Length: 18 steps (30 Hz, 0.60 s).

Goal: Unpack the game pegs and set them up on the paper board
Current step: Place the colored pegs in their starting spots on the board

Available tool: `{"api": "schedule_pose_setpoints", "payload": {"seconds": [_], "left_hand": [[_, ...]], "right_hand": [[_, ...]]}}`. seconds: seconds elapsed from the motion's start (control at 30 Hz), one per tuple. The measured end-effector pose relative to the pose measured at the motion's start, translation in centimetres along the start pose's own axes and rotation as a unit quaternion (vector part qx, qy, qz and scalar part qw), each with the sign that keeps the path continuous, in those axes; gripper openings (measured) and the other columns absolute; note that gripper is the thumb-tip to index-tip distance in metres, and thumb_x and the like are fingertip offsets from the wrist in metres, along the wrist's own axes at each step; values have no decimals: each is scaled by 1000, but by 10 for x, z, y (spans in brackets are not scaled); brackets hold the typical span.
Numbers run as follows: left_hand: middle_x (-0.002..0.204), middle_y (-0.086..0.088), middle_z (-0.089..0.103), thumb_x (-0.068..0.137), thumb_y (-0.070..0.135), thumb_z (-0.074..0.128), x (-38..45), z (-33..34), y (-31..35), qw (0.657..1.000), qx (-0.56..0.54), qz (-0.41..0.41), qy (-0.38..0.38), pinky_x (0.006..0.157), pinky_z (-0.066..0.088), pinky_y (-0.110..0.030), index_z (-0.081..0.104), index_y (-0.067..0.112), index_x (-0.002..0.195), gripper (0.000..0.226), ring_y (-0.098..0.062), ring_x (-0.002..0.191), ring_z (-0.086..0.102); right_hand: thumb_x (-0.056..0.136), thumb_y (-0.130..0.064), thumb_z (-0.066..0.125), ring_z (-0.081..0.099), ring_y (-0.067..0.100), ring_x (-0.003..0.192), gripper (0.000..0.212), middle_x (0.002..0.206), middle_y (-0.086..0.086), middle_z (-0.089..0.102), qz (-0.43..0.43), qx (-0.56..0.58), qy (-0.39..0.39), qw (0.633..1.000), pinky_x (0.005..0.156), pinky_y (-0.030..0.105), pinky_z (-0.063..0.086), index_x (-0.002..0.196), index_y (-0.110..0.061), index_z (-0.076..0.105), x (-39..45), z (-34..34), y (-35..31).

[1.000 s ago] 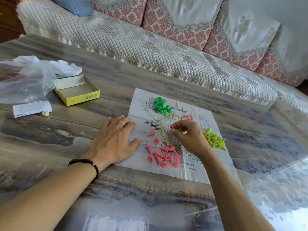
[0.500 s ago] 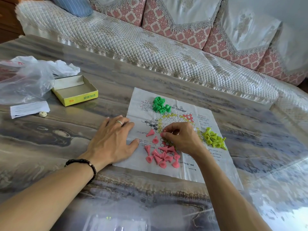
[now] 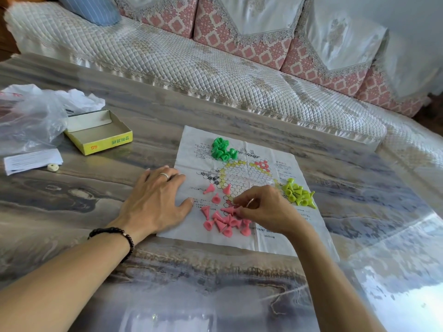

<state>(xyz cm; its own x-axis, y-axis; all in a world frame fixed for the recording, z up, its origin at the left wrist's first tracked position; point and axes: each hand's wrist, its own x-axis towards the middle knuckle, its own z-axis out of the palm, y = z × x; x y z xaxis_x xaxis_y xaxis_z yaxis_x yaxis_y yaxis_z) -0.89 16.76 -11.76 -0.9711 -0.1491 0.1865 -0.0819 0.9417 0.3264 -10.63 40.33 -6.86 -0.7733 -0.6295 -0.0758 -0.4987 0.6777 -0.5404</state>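
A white paper board [image 3: 261, 240] printed with a ring of circles lies on the table. On it are three heaps of cone pegs: green pegs [image 3: 222, 149] at the far edge, yellow-green pegs [image 3: 298, 194] on the right, pink pegs [image 3: 225, 222] near me. Three pink pegs [image 3: 217, 192] lie apart, further up the board. My left hand [image 3: 155, 200] rests flat on the board's left edge, fingers spread. My right hand [image 3: 263, 208] is over the pink heap and pinches a pink peg [image 3: 229, 210] at its fingertips.
An open yellow box [image 3: 98, 135] sits at the left, with a clear plastic bag [image 3: 28, 121], a folded leaflet [image 3: 31, 160] and a small white bead [image 3: 52, 167] beside it. A quilted sofa [image 3: 191, 68] runs along the table's far side.
My right hand has come down from the middle of the board to the pink heap and now pinches a peg there. My left hand has stayed flat.
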Motion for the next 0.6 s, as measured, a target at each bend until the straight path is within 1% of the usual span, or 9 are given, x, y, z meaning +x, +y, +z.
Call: {"api": "schedule_pose_setpoints", "payload": {"seconds": [0.07,0.17,0.23,0.3,0.33,0.4,0.5,0.53,0.6], "left_hand": [[141,0,47,80,61,37,0,0,0,1000,3,1,0,113,20,-39,50,19,134,69,-20,139,31],[140,0,48,80,61,37,0,0,0,1000,4,3,2,112,21,-38,51,19,133,69,-20,138,32],[140,1,48,80,61,36,0,0,-1,1000,6,2,1,113,21,-38,50,20,133,69,-20,138,32],[140,2,47,80,62,35,0,0,-1,1000,10,0,-1,114,22,-39,49,21,134,69,-19,139,32],[141,2,47,80,62,35,1,1,-1,1000,11,-1,-2,115,22,-39,49,21,135,70,-19,139,32],[141,1,47,80,62,36,0,1,-1,1000,10,-2,1,115,22,-40,50,20,134,70,-20,139,32],[141,0,48,80,62,37,0,1,0,1000,6,-1,3,115,22,-40,51,19,134,70,-20,138,33],[141,0,48,80,62,37,0,1,0,1000,5,-2,3,115,22,-40,51,19,134,70,-20,138,33],[141,0,48,80,62,37,0,1,0,1000,3,-3,2,115,23,-41,51,19,134,70,-20,138,34]], "right_hand": [[82,-13,70,66,-2,71,17,84,-9,71,-9,-43,7,999,66,15,54,98,-18,76,1,2,-3],[85,-12,66,66,-1,67,13,79,-6,72,-9,-68,6,998,65,17,56,95,-15,74,1,3,-8],[87,-16,65,65,2,67,8,76,-7,70,-2,-53,41,998,62,16,54,90,-16,72,1,3,-7],[86,-17,64,65,4,68,5,74,-8,68,15,-11,101,995,61,15,52,85,-17,68,2,1,-4],[87,-17,64,66,6,69,4,74,-6,69,25,17,123,992,62,17,53,84,-17,67,4,1,-2],[89,-19,63,68,9,75,4,79,-4,71,38,54,138,988,68,23,55,86,-18,64,6,0,1],[90,-22,62,64,6,85,3,91,-7,68,31,34,144,989,75,25,52,90,-20,64,8,2,3],[89,-23,63,62,5,84,3,94,-8,65,29,17,151,988,74,24,51,91,-21,65,9,3,3],[87,-24,66,58,4,74,4,89,-6,64,36,13,167,985,68,22,48,89,-21,68,11,4,0]]}}
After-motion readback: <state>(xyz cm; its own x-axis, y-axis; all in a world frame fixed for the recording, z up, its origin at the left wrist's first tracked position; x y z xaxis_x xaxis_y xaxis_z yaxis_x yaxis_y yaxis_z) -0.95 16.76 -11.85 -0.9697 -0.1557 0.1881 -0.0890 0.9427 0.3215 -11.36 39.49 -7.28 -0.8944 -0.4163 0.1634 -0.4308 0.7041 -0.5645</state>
